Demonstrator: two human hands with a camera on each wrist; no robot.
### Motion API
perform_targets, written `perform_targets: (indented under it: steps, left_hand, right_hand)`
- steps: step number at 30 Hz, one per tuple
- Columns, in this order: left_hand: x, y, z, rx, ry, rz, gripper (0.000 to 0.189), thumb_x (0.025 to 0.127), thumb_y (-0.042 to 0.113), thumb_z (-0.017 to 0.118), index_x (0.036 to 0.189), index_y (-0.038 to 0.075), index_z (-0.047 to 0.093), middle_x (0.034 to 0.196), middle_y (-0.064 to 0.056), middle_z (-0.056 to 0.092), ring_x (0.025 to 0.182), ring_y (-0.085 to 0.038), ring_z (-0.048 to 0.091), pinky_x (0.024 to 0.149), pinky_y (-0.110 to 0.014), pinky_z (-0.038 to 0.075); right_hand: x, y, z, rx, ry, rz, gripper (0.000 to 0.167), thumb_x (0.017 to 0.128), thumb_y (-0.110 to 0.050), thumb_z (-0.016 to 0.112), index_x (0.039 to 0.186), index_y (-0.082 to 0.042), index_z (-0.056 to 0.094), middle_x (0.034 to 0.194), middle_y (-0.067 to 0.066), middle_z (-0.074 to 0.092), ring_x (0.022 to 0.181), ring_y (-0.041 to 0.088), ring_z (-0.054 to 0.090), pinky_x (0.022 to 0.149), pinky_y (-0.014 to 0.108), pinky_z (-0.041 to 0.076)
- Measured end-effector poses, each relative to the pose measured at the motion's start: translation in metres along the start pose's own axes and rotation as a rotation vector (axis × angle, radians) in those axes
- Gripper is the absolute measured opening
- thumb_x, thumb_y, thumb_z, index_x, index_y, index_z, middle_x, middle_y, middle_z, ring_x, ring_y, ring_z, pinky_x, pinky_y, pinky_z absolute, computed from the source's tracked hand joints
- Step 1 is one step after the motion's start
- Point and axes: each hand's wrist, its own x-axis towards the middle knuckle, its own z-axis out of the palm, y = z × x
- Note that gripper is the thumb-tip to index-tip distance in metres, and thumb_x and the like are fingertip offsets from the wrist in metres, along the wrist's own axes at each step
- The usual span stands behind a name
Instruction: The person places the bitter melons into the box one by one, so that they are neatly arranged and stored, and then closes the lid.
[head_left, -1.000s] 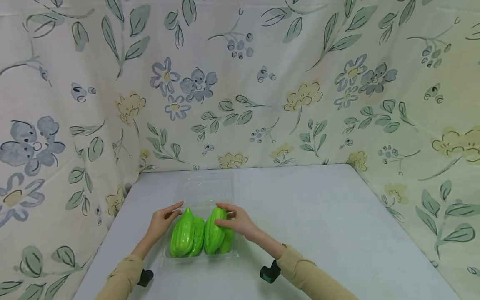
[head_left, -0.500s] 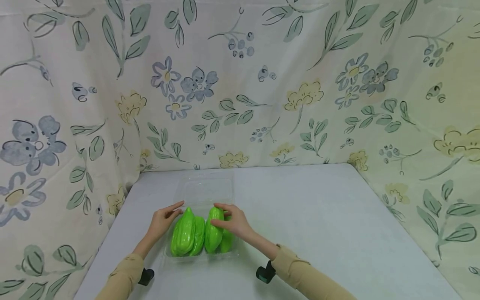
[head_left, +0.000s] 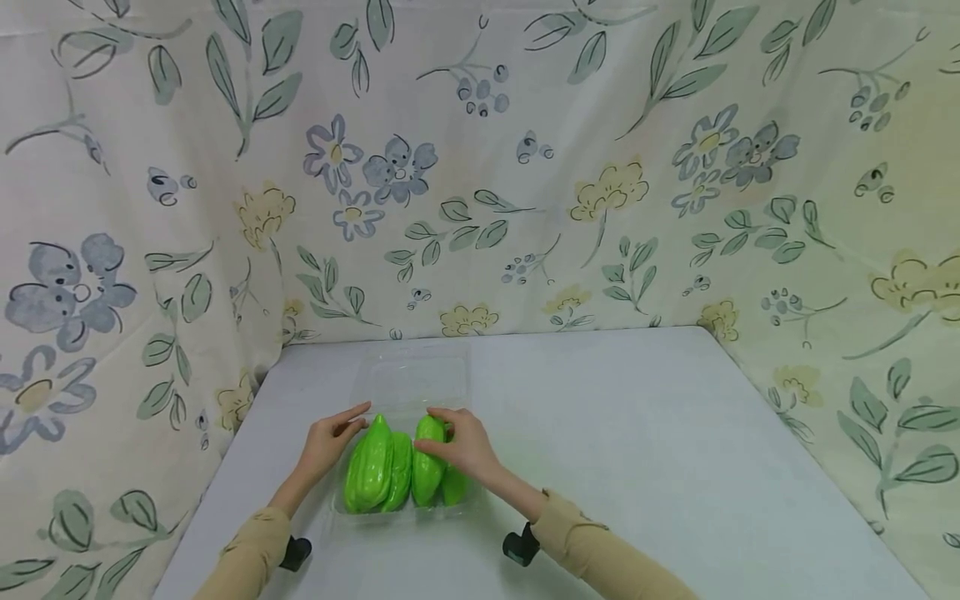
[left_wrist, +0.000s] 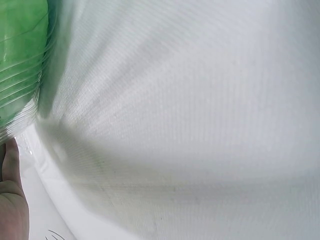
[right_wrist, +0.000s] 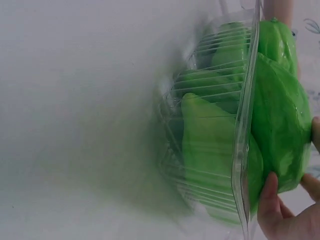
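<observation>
Several green ridged star fruits [head_left: 369,471] lie in a clear plastic clamshell box [head_left: 405,515]. My right hand [head_left: 467,446] holds the star fruit [head_left: 426,483] right of the middle, its thumb on the near side and fingers around the far end. In the right wrist view this star fruit [right_wrist: 285,125] stands above the box rim [right_wrist: 241,150], partly over another one. My left hand [head_left: 322,442] rests at the box's back left corner with fairly straight fingers. The left wrist view shows only part of that hand [left_wrist: 12,200], against the box wall.
The clear lid [head_left: 416,379] lies folded back behind the box. All of this is on a white table [head_left: 637,442], with a floral curtain [head_left: 480,167] hanging around its back and sides. A dark wrist camera [head_left: 521,546] sits below the right sleeve.
My right hand has shifted a little left, and the star fruit it holds has moved left with it, toward the left pair. My left hand stays in place.
</observation>
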Motion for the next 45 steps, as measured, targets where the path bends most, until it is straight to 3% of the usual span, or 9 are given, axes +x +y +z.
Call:
perform_targets:
  steps: [6, 15, 24, 26, 28, 31, 33, 39, 45]
  left_hand:
    - [0.001, 0.001, 0.001, 0.006, 0.002, 0.009, 0.033, 0.095, 0.014, 0.057, 0.128, 0.012, 0.061, 0.106, -0.013, 0.072, 0.093, -0.011, 0.069, 0.082, -0.023, 0.053]
    - [-0.001, 0.001, 0.003, 0.001, 0.001, 0.028, 0.033, 0.095, 0.012, 0.057, 0.128, 0.008, 0.06, 0.108, -0.019, 0.07, 0.094, -0.02, 0.07, 0.081, -0.024, 0.054]
    - [-0.001, 0.002, 0.003, -0.018, -0.01, 0.0, 0.036, 0.095, 0.018, 0.058, 0.13, 0.012, 0.059, 0.124, -0.012, 0.064, 0.098, 0.004, 0.062, 0.078, -0.012, 0.048]
    - [-0.001, 0.002, 0.004, -0.012, -0.013, -0.003, 0.036, 0.095, 0.02, 0.057, 0.131, 0.012, 0.058, 0.129, -0.01, 0.061, 0.103, -0.002, 0.063, 0.081, -0.012, 0.049]
    - [-0.004, 0.012, 0.001, -0.02, -0.005, 0.009, 0.035, 0.095, 0.016, 0.057, 0.13, 0.009, 0.058, 0.13, -0.012, 0.06, 0.107, -0.016, 0.065, 0.081, -0.012, 0.049]
    - [-0.006, 0.023, -0.001, -0.052, 0.016, 0.043, 0.035, 0.094, 0.008, 0.058, 0.129, 0.004, 0.058, 0.13, -0.016, 0.059, 0.106, -0.023, 0.065, 0.074, -0.013, 0.049]
    - [-0.006, 0.025, -0.002, -0.063, 0.046, 0.068, 0.036, 0.093, 0.006, 0.058, 0.129, 0.002, 0.058, 0.13, -0.017, 0.058, 0.104, -0.018, 0.066, 0.072, -0.011, 0.048]
    - [0.0, 0.003, 0.004, -0.034, 0.124, 0.054, 0.04, 0.094, 0.019, 0.059, 0.134, 0.011, 0.055, 0.133, -0.009, 0.057, 0.099, 0.012, 0.057, 0.078, -0.007, 0.046]
    - [0.001, 0.001, 0.002, -0.071, 0.138, 0.022, 0.042, 0.095, 0.022, 0.058, 0.135, 0.01, 0.053, 0.137, -0.01, 0.053, 0.102, 0.015, 0.054, 0.081, -0.005, 0.044]
  right_hand:
    - [-0.001, -0.007, 0.002, -0.095, 0.014, 0.0, 0.056, 0.082, -0.038, 0.073, 0.126, -0.006, 0.061, 0.106, 0.013, 0.064, 0.083, 0.015, 0.053, 0.062, 0.021, 0.04]
    - [0.0, -0.009, 0.002, -0.139, 0.007, -0.015, 0.056, 0.083, -0.038, 0.072, 0.125, -0.003, 0.061, 0.106, 0.013, 0.067, 0.084, 0.017, 0.055, 0.062, 0.02, 0.037]
    - [0.0, 0.003, 0.006, -0.082, 0.036, 0.007, 0.055, 0.086, -0.039, 0.068, 0.128, -0.006, 0.059, 0.101, 0.012, 0.064, 0.066, 0.008, 0.042, 0.055, 0.02, 0.035]
    - [0.0, 0.004, 0.006, -0.075, 0.045, 0.007, 0.055, 0.086, -0.039, 0.069, 0.128, -0.006, 0.059, 0.106, 0.012, 0.064, 0.07, 0.01, 0.047, 0.057, 0.02, 0.038]
    - [-0.001, 0.004, 0.006, -0.067, 0.054, 0.006, 0.055, 0.085, -0.038, 0.069, 0.128, -0.006, 0.059, 0.11, 0.013, 0.064, 0.075, 0.014, 0.052, 0.06, 0.021, 0.04]
    - [-0.002, 0.005, 0.006, -0.051, 0.063, 0.0, 0.054, 0.086, -0.038, 0.069, 0.128, -0.006, 0.058, 0.112, 0.014, 0.063, 0.081, 0.019, 0.057, 0.062, 0.021, 0.042]
    - [-0.003, 0.005, 0.006, -0.032, 0.071, -0.005, 0.054, 0.086, -0.037, 0.069, 0.129, -0.006, 0.058, 0.113, 0.015, 0.063, 0.082, 0.021, 0.057, 0.062, 0.022, 0.043]
    - [-0.005, 0.007, 0.004, 0.023, 0.093, -0.006, 0.053, 0.086, -0.032, 0.069, 0.13, -0.005, 0.057, 0.115, 0.019, 0.061, 0.084, 0.024, 0.059, 0.062, 0.021, 0.044]
    - [-0.005, 0.013, 0.001, 0.072, 0.154, -0.037, 0.048, 0.087, -0.027, 0.07, 0.129, -0.006, 0.058, 0.111, 0.016, 0.062, 0.088, 0.027, 0.063, 0.068, 0.023, 0.049]
